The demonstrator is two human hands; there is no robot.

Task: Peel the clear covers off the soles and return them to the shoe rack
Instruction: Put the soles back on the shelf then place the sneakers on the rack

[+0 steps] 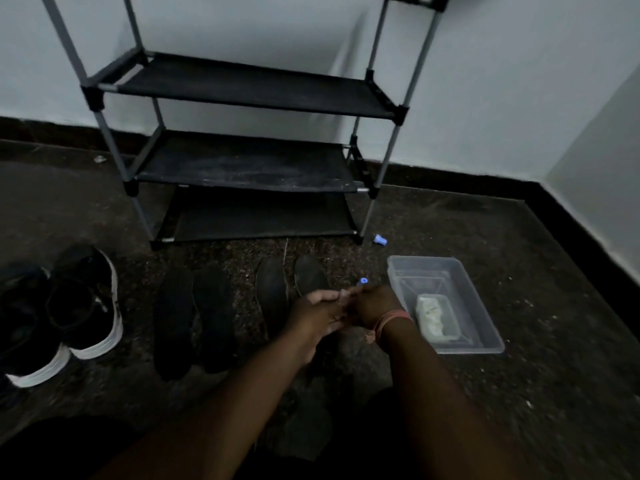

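Note:
Two pairs of dark soles lie side by side on the floor in front of the shoe rack [242, 88]: a black pair [194, 317] and a greyer pair [273, 289]. My hands meet just above the near end of the rightmost sole [310, 273]. My right hand [375, 306], with a band on its wrist, grips a small object with a blue tip [363, 280]. My left hand [317, 320] reaches across, thumb on top and fingers beneath, pinching the same object at the right fist. Any clear cover is too dim to make out.
The three black fabric shelves of the rack hold nothing. A pair of black shoes with white soles [83, 306] sits at the left. A clear plastic bin [485, 323] holding a white cloth [433, 317] stands at the right. A small blue cap [379, 239] lies by the rack's foot.

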